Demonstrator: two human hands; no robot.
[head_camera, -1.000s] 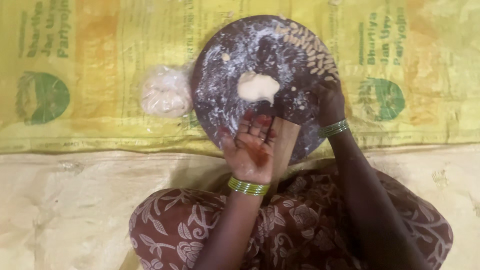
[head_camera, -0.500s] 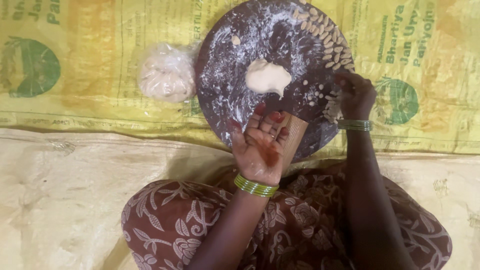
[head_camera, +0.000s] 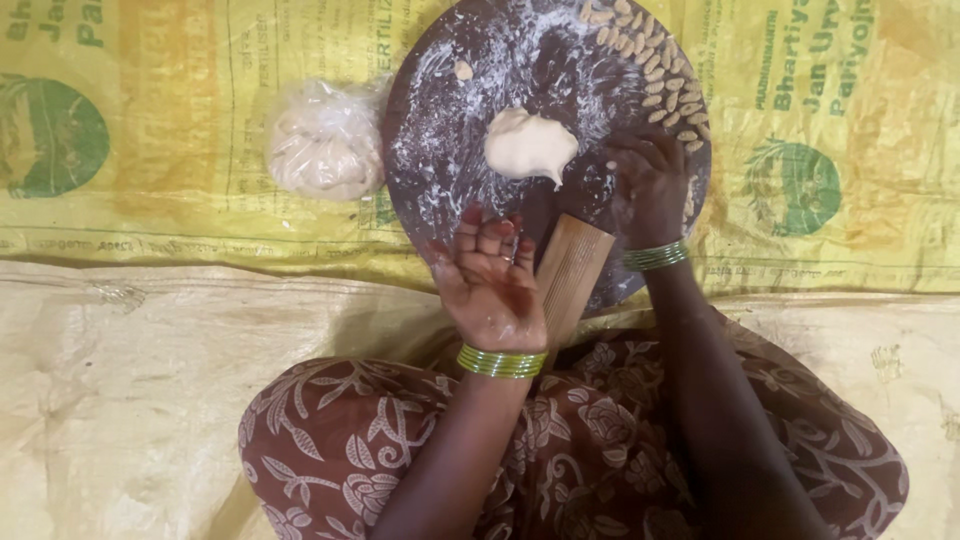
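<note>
A round dark board (head_camera: 440, 120) dusted with flour lies on a yellow sack. A pale lump of dough (head_camera: 529, 146) sits near its middle. Several small shaped dough pieces (head_camera: 650, 60) line its far right rim. A ridged wooden paddle (head_camera: 572, 275) leans on the near edge. My left hand (head_camera: 490, 285) is palm up with its fingers half curled, against the paddle's left side, and its palm holds nothing. My right hand (head_camera: 648, 185) rests knuckles up on the board just right of the lump, with its fingertips bent down onto the floured surface.
A clear plastic bag of dough (head_camera: 325, 150) lies left of the board. The printed yellow sack (head_camera: 150, 120) covers the far ground and a pale sheet (head_camera: 150, 380) the near ground. My knees in brown floral cloth (head_camera: 330, 440) fill the bottom.
My right hand went out to the shaped pieces at the rim and has come back beside the dough lump. My left hand stays by the paddle, now uncovering more of it.
</note>
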